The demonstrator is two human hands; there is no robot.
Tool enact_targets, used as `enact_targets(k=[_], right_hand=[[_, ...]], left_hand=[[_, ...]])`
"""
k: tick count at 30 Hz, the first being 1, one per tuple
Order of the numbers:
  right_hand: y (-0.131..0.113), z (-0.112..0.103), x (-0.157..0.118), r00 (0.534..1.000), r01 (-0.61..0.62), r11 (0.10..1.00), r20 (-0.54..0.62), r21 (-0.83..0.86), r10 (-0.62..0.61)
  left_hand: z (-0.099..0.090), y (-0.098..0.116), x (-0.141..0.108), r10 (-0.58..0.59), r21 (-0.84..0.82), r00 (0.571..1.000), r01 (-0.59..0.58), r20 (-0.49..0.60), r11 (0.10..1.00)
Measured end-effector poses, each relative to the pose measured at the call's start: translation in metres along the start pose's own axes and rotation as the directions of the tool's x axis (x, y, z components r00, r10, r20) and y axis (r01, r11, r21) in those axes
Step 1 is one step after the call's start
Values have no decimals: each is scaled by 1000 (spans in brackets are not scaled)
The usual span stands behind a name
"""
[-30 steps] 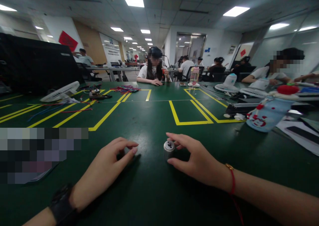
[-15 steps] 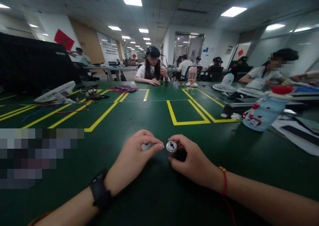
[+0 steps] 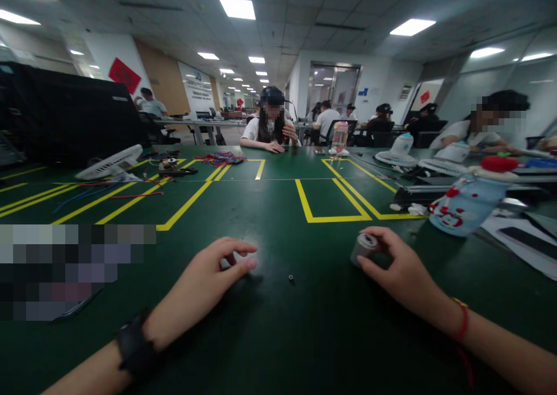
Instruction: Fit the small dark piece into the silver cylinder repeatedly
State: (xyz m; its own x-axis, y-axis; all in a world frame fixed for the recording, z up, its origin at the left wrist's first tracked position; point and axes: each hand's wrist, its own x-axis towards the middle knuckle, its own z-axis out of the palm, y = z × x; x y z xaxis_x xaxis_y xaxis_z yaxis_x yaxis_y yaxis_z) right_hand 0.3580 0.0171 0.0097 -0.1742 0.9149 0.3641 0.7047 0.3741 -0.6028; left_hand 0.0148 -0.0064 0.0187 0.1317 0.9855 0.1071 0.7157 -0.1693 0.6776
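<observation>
My right hand [image 3: 398, 261] holds a small cylindrical motor [image 3: 364, 249], a silver metal can with a dark centre on its top face, between thumb and fingers. The motor is tilted a little, low over the table or touching it; I cannot tell which. To the left, my left hand [image 3: 221, 273] hovers low over the table, thumb and index finger apart, a pale patch showing between them that may be glare. Between the two hands, a tiny metal ring-like piece [image 3: 291, 278] with a dark hole lies on the green table [image 3: 278, 337].
A light blue bottle [image 3: 467, 200] with a red top stands at the right, beside papers and a dark phone-like slab [image 3: 528, 241]. White fans [image 3: 111, 162], coloured wires [image 3: 221, 158] and yellow tape lines [image 3: 339, 219] lie farther off. A person [image 3: 270, 125] sits opposite.
My right hand has carried the motor to the right, away from my left hand. My left hand has drawn back leftward. The tiny ring-like piece now shows on the table between them.
</observation>
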Motion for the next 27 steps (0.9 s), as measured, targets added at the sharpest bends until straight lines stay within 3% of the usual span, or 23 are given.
enact_targets(k=[3, 5, 8, 10, 12, 14, 16, 18, 20, 23, 27], right_hand=[[52, -34, -4, 973, -197, 964, -154, -180, 170], [80, -51, -6, 952, -283, 929, -188, -238, 241], [91, -61, -9, 952, -277, 882, -236, -382, 197], [75, -54, -10, 954, -200, 843, -296, -499, 50], [44, -36, -9, 958, -27, 825, -251, -564, -140], [7, -8, -7, 956, 222, 830, -54, -512, -289], [-28, 23, -3, 918, 396, 841, 162, -369, -362], [-54, 50, 2, 876, 454, 855, 297, -248, -379], [-68, 65, 7, 853, 471, 858, 351, -203, -385], [-67, 53, 14, 862, 459, 858, 348, -230, -368], [-30, -12, 19, 940, 339, 829, 202, -444, -276]], left_hand=[[-23, -32, -8, -157, -25, 987, 157, -11, 987], [-30, -47, -12, -210, -61, 977, 208, -25, 976], [-31, -57, -14, -244, -108, 970, 241, -18, 965], [-28, -56, -14, -253, -117, 968, 251, -2, 961], [-25, -54, -15, -252, -101, 968, 251, 4, 963], [-23, -53, -15, -244, -84, 970, 244, 3, 966], [-23, -52, -16, -226, -66, 974, 226, 8, 972], [-23, -52, -17, -195, -35, 981, 195, 18, 980], [-24, -50, -17, -166, 6, 986, 166, 25, 986], [-24, -47, -17, -143, 38, 989, 142, 29, 989], [-22, -43, -17, -132, 37, 990, 131, 39, 991]])
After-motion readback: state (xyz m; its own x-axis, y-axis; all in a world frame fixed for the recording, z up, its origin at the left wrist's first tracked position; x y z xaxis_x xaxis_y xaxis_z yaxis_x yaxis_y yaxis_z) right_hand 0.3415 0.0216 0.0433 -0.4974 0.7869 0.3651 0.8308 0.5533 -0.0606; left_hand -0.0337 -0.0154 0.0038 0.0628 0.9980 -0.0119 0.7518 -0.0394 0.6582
